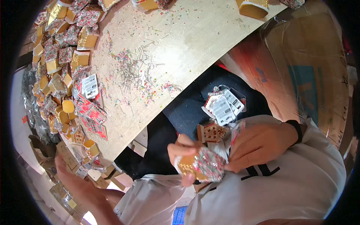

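My left hand [183, 154] grips a house-shaped ornament [208, 165] with gold sides and a sparkly roof of red, white and green bits. Against its right edge press the bent fingers of my right hand [255, 146], which wears a black wristband [296, 132]. Whatever those fingertips pinch is too small to make out. Just beyond the hands, a brown house ornament with red dots [213, 133] lies on my lap. Farther up, white barcode tags [225, 107] rest on a whitish ornament over dark cloth. A red-and-white packet [237, 133] shows partly behind my right hand.
A pale table [187, 41] stretches ahead, strewn with coloured beads and a heap of thin wire hooks [137, 71]. Gold ornaments [67, 56] pile along its left side, beside red-and-white tags [90, 108]. A large cardboard box [307, 71] stands right. A bare arm [86, 191] crosses lower left.
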Tool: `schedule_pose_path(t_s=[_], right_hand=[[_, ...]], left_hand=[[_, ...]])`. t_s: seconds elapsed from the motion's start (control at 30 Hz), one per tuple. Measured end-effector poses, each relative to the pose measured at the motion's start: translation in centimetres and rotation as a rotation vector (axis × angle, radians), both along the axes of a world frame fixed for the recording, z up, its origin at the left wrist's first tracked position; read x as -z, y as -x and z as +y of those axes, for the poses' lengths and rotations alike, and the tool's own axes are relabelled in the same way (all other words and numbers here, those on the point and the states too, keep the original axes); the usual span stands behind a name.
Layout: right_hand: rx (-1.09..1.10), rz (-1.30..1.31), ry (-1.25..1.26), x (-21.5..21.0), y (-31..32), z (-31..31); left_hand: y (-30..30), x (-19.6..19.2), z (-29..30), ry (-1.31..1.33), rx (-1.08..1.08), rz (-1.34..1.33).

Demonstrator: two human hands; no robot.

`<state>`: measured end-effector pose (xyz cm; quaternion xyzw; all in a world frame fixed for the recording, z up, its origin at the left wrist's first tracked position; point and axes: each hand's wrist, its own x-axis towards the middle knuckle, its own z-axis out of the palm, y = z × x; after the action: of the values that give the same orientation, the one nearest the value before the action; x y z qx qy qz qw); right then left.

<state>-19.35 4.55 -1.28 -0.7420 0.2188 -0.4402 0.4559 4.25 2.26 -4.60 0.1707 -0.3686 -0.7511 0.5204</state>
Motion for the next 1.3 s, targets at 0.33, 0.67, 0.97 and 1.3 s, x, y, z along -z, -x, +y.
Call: schedule_pose_path(t_s=[0.33, 0.67, 0.97, 1.3], right_hand=[[-0.156, -0.257, -0.253, 1.6, -1.2, 0.3], [0.381, 0.440, -0.199, 3.1, 1.1, -3.1], [0.393, 0.463, -0.189, 3.5, 0.9, -5.4], [0.403, -0.189, -0.874, 2.0, 0.0, -4.8]], left_hand=[[0.2, -1.7, -0.6, 0.190, 0.124, -0.129], [-1.0, -4.6, -1.5, 0.621, 0.690, -0.810], [-3.0, -7.1, -2.4, 0.565, 0.796, -0.957], [3.8, -5.8, -2.4, 0.607, -0.088, -1.258]])
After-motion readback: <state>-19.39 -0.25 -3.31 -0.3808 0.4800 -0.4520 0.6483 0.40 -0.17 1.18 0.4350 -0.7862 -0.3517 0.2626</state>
